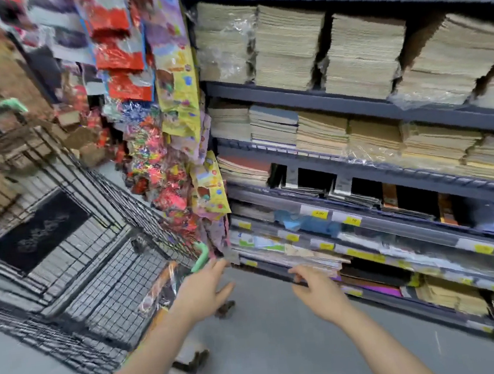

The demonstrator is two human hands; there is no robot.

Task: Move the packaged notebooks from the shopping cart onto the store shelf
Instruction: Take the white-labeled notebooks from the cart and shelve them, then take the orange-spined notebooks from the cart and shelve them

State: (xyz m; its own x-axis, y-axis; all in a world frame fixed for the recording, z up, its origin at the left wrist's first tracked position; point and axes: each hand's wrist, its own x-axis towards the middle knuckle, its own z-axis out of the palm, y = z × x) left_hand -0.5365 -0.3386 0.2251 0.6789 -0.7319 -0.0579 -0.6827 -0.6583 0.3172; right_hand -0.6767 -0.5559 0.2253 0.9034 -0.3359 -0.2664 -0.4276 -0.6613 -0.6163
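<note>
Both hands, left (200, 293) and right (317, 290), hang open, holding nothing; the glossy plastic-wrapped notebook pack (162, 290) in the black wire shopping cart (103, 281) looks slippery and floppy, so grip both edges.

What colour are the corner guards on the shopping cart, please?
Light green; the corner guard by the left hand shows it best in the head view.

The shopping cart (97, 221) is black wire mesh with mint-green corner caps (202, 256). A black mat (38, 230) with a faint pale pattern shows through its base. Beside it hang packets (121, 47) in red foil, yellow, purple and pink — busy, mixed prints. The store shelf (352, 99) is dark grey-blue, its stacked notebooks (363, 55) cream and tan. Lower rails carry yellow price tags (351, 221) on white labels. The floor (272, 351) is plain grey.
</note>
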